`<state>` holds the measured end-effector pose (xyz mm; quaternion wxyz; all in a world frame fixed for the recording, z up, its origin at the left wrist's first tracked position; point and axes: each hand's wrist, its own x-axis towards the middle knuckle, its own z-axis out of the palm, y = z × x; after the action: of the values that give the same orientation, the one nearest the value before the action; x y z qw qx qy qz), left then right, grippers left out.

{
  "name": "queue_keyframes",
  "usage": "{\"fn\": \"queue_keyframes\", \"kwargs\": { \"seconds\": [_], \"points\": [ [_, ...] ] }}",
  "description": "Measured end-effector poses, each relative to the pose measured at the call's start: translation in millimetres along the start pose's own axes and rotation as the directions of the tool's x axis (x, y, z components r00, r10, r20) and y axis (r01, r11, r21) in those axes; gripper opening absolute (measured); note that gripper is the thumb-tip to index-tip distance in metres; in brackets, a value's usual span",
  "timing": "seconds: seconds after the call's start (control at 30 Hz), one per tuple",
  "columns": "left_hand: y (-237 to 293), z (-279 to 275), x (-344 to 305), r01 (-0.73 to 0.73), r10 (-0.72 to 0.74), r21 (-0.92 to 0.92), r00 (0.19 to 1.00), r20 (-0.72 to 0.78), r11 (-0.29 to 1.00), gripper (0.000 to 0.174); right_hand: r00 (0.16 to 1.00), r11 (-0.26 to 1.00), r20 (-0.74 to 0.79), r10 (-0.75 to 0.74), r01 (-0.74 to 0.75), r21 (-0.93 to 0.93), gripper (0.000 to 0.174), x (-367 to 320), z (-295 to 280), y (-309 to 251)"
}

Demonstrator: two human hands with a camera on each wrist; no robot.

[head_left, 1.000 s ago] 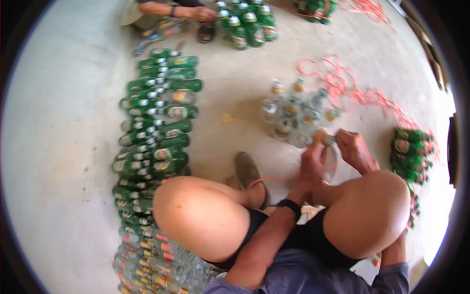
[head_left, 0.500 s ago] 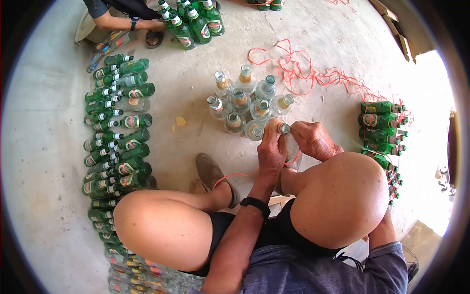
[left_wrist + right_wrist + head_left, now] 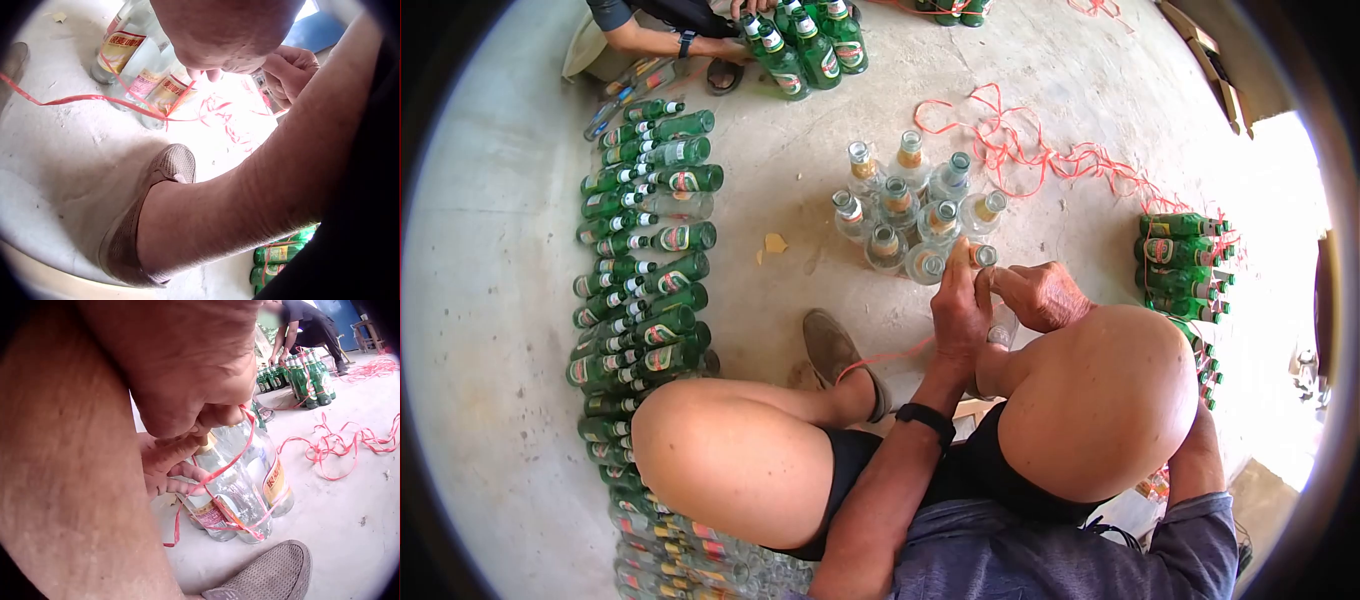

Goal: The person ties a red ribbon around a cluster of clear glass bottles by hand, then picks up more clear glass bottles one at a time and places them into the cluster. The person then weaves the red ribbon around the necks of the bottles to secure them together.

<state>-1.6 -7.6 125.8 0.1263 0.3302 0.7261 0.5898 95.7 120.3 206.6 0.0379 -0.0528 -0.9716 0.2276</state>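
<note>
A cluster of clear glass bottles (image 3: 898, 205) with paper labels stands upright on the floor before my feet. My left hand (image 3: 960, 315) grips the neck of the nearest bottle (image 3: 982, 256). Close beside it, my right hand (image 3: 1045, 295) has its fingers curled and pinches a red plastic string (image 3: 249, 419). In the right wrist view the string slants down from those fingers and across the bottles' lower sides. The left wrist view shows strands of the string (image 3: 167, 117) crossing low against the labels, with a tail trailing left past my shoe (image 3: 172, 165).
Green bottles (image 3: 685, 180) lie in a long row on the left, with clear ones (image 3: 680, 555) nearer me. Bundled green bottles (image 3: 1180, 250) lie at right. Loose red string (image 3: 1040, 155) tangles beyond the cluster. Another person's arm (image 3: 650, 42) reaches toward upright green bottles (image 3: 805, 55).
My right hand has moved left, up against the left hand at the bottle's neck. The head view has swung right since the first frame. The left hand keeps its grip.
</note>
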Motion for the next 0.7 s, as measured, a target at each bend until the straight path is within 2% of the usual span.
{"fn": "queue_keyframes", "kwargs": {
  "seconds": [0.1, 0.2, 0.3, 0.4, 0.5, 0.6, 0.7],
  "points": [
    [4.6, -2.6, -1.6, -0.025, 0.024, 0.044, 1.0, 0.006, 0.999, 0.053, 0.995, 0.994, 0.002, -0.101, 0.1, 0.036, 0.018, 0.9, -0.4, 7.6],
    [9.4, -3.2, -8.0, -0.037, 0.037, 0.032, 0.999, -0.017, 0.999, 0.053, 0.993, 0.991, 0.036, -0.115, 0.112, 0.067, 0.014, 3.1, -8.6, 5.2],
    [15.4, -6.7, -14.7, -0.066, 0.073, 0.101, 0.995, -0.067, 0.993, 0.046, 0.986, 0.99, 0.082, -0.143, 0.142, 0.02, 0.012, 0.2, -3.9, 14.6],
    [23.8, -11.0, -19.1, 0.012, -0.005, 0.079, 0.996, -0.084, 0.997, 0.038, 0.977, 0.983, 0.108, -0.182, 0.18, 0.023, 0.01, 0.9, -7.3, 15.0],
    [26.8, -21.1, -17.4, -0.175, 0.178, 0.142, 0.984, -0.008, 0.974, 0.034, 0.97, 0.969, 0.078, -0.231, 0.222, 0.104, 0.009, 1.9, -12.2, 8.3],
    [30.7, -29.5, -13.6, -0.298, 0.269, 0.243, 0.952, 0.146, 0.923, 0.036, 0.964, 0.963, 0.107, -0.244, 0.228, 0.145, 0.009, -2.2, -11.8, 10.4],
    [23.7, -29.9, -13.5, -0.334, 0.306, 0.281, 0.942, 0.141, 0.899, 0.032, 0.956, 0.954, 0.137, -0.26, 0.233, 0.187, 0.009, -4.7, -12.4, 15.7]
  ]
}}
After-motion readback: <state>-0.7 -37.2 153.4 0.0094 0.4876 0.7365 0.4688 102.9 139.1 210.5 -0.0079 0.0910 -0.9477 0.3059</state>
